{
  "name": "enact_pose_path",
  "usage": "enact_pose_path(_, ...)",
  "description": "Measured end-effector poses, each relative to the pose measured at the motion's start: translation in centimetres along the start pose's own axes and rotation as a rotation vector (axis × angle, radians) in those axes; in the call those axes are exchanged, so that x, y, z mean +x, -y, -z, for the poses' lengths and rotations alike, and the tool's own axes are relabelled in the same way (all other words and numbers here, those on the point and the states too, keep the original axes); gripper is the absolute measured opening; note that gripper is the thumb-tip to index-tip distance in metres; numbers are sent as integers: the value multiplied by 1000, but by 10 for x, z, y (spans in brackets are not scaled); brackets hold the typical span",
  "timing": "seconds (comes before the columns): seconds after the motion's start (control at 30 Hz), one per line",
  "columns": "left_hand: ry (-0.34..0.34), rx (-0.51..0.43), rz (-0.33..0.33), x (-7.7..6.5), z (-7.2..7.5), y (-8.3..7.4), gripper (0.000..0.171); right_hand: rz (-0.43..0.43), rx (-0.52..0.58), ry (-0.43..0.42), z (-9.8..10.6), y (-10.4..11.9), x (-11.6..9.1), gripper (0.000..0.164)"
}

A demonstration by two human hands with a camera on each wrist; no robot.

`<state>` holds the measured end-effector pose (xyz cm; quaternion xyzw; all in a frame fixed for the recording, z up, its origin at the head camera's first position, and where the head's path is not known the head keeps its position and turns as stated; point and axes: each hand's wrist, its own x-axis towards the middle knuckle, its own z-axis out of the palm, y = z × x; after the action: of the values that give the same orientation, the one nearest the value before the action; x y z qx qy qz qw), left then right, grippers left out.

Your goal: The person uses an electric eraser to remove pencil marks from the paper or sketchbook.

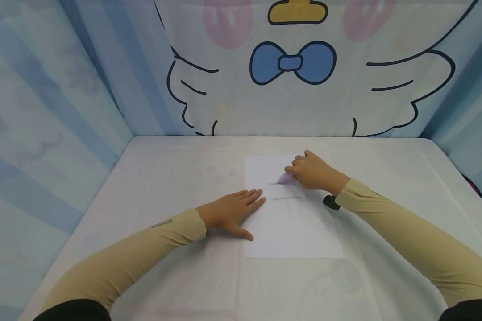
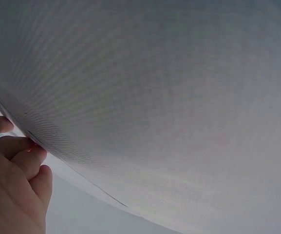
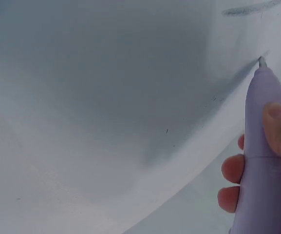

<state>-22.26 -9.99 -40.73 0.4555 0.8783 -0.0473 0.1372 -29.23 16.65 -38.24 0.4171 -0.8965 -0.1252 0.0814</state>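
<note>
A white sheet of paper (image 1: 293, 236) lies on the table. My right hand (image 1: 313, 171) grips a thick lilac electric eraser (image 3: 264, 136), thumb on one side and fingers curled round the other. Its small pale tip points down at the paper, right at a faint grey pencil line. A longer grey pencil stroke (image 1: 288, 198) runs across the sheet nearer to me; one dark stroke (image 3: 250, 9) also shows in the right wrist view. With fingers spread, my left hand (image 1: 234, 211) rests flat over the left edge of the paper.
A pale patterned cloth covers the table (image 1: 176, 178). Behind it hangs a curtain (image 1: 293, 107) with a cartoon figure and a blue bow; more light blue curtain (image 1: 44, 133) hangs at the left. A small black object (image 1: 331, 202) sits under my right cuff.
</note>
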Motion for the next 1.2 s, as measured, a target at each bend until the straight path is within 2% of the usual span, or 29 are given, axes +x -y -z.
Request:
enact_pose_path(0.6,7,6,1,1,-2,2,103,-8,2,10,5,2,-1,16)
enact_pose_path(1.2,9,3,4,1,-2,2,103,-2,7,-28,1,3,1,16)
